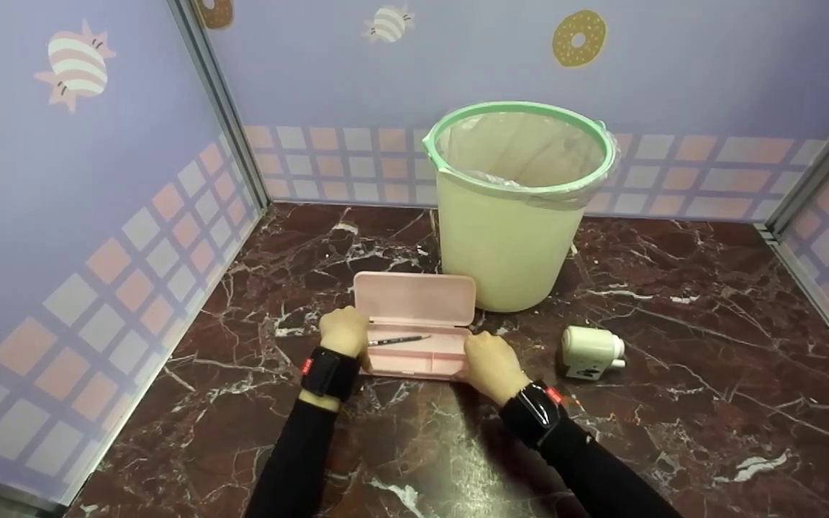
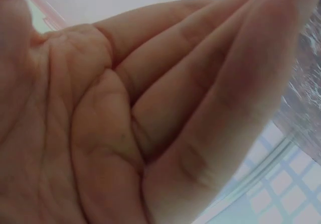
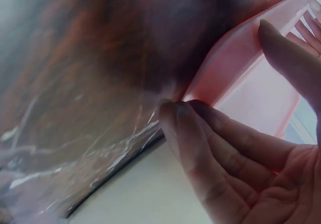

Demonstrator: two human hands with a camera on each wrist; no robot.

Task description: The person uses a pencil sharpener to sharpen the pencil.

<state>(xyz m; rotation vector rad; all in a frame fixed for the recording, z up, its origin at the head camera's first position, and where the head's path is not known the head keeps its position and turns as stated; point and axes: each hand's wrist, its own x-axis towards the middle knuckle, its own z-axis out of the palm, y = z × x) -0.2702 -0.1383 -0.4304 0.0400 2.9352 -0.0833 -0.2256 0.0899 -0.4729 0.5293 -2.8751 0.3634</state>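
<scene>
An open pink pencil case [image 1: 450, 342] lies on the dark marbled table, its lid [image 1: 414, 298] tilted back on the far side. Inside it rests a slim black pen-like stick [image 1: 399, 339], one end close to the left hand. My left hand [image 1: 345, 333] holds the case's left end; in the left wrist view its fingers [image 2: 200, 68] lie side by side, the tips cut off. At the right end, my right hand [image 1: 492, 365] grips the case. Its thumb [image 3: 288, 50] and fingers [image 3: 220, 148] are on the case's side in the right wrist view.
Behind the case stands a tall pale-green bin [image 1: 508, 244] with a green rim and clear liner. A small cream container [image 1: 589, 352] with a white cap lies to the right of the right hand. Patterned panels [image 1: 105, 237] wall the table's left, back and right.
</scene>
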